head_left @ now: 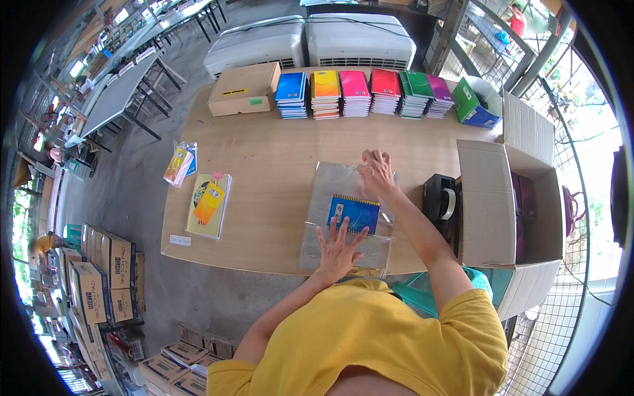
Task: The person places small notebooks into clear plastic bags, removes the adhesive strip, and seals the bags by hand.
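Note:
A blue spiral notebook (356, 215) lies on a clear plastic sheet or sleeve (337, 181) near the table's front edge. My left hand (338, 254) rests flat with fingers spread, its fingertips over the notebook's lower edge and the plastic. Above the notebook, my right hand (376, 173) is at the upper right part of the plastic, its fingers slightly bent and apart. Nothing shows in its grasp, though part of the palm side is hidden.
Notebook stacks in several colours (355, 92) line the back between a brown box (244, 89) and a green-blue box (478, 102). To the right are a black device (439, 201) and an open carton (485, 204). A yellow notebook (210, 206) and a plastic-wrapped pack (179, 165) lie left.

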Demonstrator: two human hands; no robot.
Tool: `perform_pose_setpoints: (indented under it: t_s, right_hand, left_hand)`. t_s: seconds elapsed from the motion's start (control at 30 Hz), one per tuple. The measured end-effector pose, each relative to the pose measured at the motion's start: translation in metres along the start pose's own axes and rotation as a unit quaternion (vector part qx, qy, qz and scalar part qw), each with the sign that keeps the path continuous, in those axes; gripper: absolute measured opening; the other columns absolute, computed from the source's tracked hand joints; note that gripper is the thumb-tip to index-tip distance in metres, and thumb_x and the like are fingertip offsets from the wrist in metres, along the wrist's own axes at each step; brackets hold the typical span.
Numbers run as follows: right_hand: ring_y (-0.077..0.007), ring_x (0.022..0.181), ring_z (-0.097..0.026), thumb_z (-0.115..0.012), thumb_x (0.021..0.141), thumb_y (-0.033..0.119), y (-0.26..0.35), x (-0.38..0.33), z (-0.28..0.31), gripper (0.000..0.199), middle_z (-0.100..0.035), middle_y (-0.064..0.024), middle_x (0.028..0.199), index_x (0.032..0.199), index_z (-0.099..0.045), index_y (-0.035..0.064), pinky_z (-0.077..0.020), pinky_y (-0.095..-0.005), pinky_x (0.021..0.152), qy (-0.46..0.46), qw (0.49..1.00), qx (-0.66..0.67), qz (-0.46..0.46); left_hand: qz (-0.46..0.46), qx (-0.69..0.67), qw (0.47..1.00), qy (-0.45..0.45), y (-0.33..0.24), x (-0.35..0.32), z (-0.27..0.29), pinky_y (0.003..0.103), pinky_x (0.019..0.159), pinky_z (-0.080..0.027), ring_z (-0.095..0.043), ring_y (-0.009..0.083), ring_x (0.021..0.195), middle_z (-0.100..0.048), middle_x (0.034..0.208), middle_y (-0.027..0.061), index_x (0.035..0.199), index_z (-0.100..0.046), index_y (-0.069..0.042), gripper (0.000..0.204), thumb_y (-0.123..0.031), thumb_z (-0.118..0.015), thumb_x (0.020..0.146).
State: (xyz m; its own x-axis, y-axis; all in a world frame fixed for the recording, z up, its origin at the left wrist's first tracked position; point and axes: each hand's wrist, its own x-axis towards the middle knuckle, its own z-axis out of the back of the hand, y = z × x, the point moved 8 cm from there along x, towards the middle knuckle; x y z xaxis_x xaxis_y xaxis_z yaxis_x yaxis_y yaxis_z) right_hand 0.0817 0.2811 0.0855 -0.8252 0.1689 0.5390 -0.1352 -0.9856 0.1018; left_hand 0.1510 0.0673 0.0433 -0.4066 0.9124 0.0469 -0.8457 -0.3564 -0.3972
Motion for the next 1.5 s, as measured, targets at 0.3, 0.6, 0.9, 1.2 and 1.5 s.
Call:
perform_pose_setpoints:
  t_s: [0.3,0.6,0.9,1.2,1.5]
  right_hand:
    - [-0.031,0.083,-0.065,-0.065,0.072,0.011,-0.016,-0.007,-0.042,0.005,-0.069,-0.0089,0.078,0.077,-0.068,0.012,-0.0502,-0.0448,0.072,0.158,0.984,0.039,-0.072]
    - [-0.0294,0.087,-0.069,-0.065,0.077,0.017,-0.032,-0.009,-0.065,0.005,-0.071,-0.0077,0.086,0.076,-0.067,0.0123,-0.0534,-0.0428,0.07,0.162,0.975,0.118,-0.093]
    - [-0.03,0.083,-0.07,-0.067,0.076,0.018,-0.018,-0.004,-0.035,0.007,-0.072,-0.0068,0.084,0.079,-0.073,0.0149,-0.0546,-0.0434,0.068,0.244,0.963,0.09,-0.074]
    - [-0.03,0.089,-0.065,-0.064,0.077,0.012,0.038,-0.026,0.01,0.013,-0.067,-0.0101,0.089,0.082,-0.075,0.0118,-0.0533,-0.0439,0.074,0.166,0.976,0.137,-0.039]
    - [-0.031,0.088,-0.062,-0.063,0.071,0.005,0.078,-0.07,0.023,0.009,-0.06,-0.0108,0.085,0.078,-0.068,0.0079,-0.0519,-0.0429,0.075,0.072,0.98,0.161,-0.089]
  left_hand:
    - [-0.005,0.033,0.999,-0.038,-0.002,0.001,0.0,0.081,0.103,-0.013,-0.017,0.0486,0.146,-0.022,0.159,0.0171,0.15,-0.036,-0.042,0.081,-0.04,-0.076,0.08]
    - [-0.007,0.031,0.998,-0.045,-0.006,0.003,0.001,0.081,0.103,-0.011,-0.019,0.0479,0.145,-0.023,0.158,0.0164,0.15,-0.036,-0.042,0.082,-0.04,-0.076,0.079]
    - [0.023,0.041,0.997,-0.065,-0.007,0.005,0.006,0.081,0.102,-0.014,-0.024,0.046,0.143,-0.028,0.153,0.0159,0.151,-0.033,-0.04,0.086,-0.042,-0.077,0.078]
    - [0.035,0.055,0.996,-0.066,-0.003,0.014,0.003,0.075,0.107,-0.018,-0.024,0.0465,0.142,-0.022,0.153,0.0228,0.15,-0.035,-0.038,0.085,-0.044,-0.078,0.076]
    - [0.071,0.0,0.997,-0.032,-0.003,0.025,-0.009,0.064,0.114,-0.019,-0.014,0.0527,0.145,-0.008,0.158,0.031,0.15,-0.039,-0.023,0.087,-0.041,-0.079,0.076]
